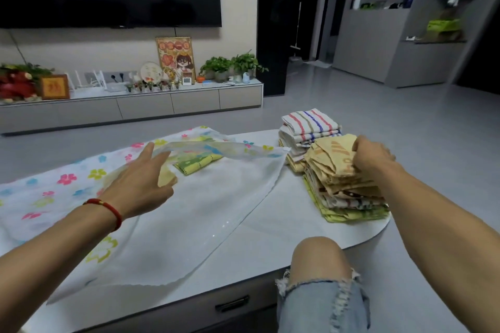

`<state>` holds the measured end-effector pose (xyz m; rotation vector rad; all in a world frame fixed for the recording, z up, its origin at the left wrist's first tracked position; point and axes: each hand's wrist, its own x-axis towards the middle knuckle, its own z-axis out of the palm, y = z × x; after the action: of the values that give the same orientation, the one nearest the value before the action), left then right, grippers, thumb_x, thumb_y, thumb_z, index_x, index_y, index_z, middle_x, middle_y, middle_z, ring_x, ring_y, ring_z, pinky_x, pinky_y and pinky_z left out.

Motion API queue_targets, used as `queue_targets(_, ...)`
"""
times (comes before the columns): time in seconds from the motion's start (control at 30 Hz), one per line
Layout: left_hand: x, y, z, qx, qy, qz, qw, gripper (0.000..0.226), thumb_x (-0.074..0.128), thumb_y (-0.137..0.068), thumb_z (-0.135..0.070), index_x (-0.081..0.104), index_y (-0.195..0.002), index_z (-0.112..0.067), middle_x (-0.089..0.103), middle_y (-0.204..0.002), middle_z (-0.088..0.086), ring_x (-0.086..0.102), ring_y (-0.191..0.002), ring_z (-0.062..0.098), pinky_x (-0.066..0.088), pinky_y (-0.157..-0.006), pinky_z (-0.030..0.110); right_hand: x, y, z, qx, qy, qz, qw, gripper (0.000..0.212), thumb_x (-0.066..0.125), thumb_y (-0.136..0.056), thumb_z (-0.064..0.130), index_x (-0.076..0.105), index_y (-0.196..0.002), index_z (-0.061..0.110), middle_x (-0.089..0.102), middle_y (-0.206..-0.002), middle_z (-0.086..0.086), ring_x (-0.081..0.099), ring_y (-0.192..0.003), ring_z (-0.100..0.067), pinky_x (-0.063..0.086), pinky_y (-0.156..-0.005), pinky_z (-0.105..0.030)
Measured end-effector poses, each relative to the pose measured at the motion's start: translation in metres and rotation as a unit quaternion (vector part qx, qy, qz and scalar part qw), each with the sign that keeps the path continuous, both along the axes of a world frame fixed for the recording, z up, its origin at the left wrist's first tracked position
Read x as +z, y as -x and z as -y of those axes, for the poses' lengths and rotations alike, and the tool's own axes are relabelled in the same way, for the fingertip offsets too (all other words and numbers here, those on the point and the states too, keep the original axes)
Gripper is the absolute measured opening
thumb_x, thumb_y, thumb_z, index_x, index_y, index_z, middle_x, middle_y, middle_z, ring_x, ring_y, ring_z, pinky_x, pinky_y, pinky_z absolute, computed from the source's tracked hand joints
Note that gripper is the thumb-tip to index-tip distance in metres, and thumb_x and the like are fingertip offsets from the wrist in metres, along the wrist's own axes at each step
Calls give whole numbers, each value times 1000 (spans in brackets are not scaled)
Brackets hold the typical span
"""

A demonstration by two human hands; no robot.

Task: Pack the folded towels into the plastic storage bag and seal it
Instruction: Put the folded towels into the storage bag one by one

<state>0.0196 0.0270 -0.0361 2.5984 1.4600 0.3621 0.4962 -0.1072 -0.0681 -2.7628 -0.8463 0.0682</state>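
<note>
A large translucent storage bag [211,211] with coloured flower prints lies flat across the white table [284,224]. My left hand [140,184] holds its upper layer lifted at the mouth, fingers spread. Inside the bag lie a green-and-yellow folded towel [194,165] and a pale yellow one [166,178]. At the table's right end stands a stack of folded towels [343,192], tan ones on top. My right hand [370,155] is closed on the top tan towel [330,159]. Behind it sits a second stack of striped towels [308,124].
My knee in torn jeans [322,265] is against the table's front edge, beside a drawer handle [232,303]. Beyond the table is grey floor, a low TV cabinet [135,105] with ornaments and plants, and grey shelving [405,35] at the right.
</note>
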Motion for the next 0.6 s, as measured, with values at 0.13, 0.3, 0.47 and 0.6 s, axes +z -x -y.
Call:
queue_targets(0.13, 2, 4, 0, -4, 9, -12, 1000, 83, 65, -83, -35, 22, -153, -28, 9, -164, 6, 29, -144, 32, 37, -110, 44, 17, -13, -2, -9, -33, -71, 997, 31, 58, -91, 8, 57, -120, 20, 57, -132, -16, 52, -125, -39, 33, -112, -54)
queue_targets(0.3, -2, 6, 2, -6, 16, -26, 1000, 84, 65, -82, -31, 21, -154, -29, 10, -164, 7, 24, -146, 31, 32, -114, 45, 56, 0, 2, 74, -169, -305, 934, 40, 60, -86, -4, 58, -115, 24, 52, -121, -16, 53, -97, -33, 51, -70, -40)
queue_targets(0.47, -1, 4, 2, -26, 9, -17, 999, 84, 65, -84, -28, 20, -154, -26, 14, -163, 9, 19, -148, 28, 26, -116, 41, 92, 66, 10, 234, -180, -514, 805, 38, 53, -84, 5, 69, -110, 25, 67, -106, -14, 68, -77, -27, 58, -50, -31)
queue_targets(0.6, 2, 4, 2, -46, -12, -18, 999, 84, 69, -82, -30, 25, -153, -22, 30, -159, 7, 30, -144, 25, 31, -111, 35, 61, 176, -30, 346, -43, -506, 789, 47, 55, -68, 8, 79, -108, 18, 73, -105, -11, 68, -84, -27, 54, -62, -32)
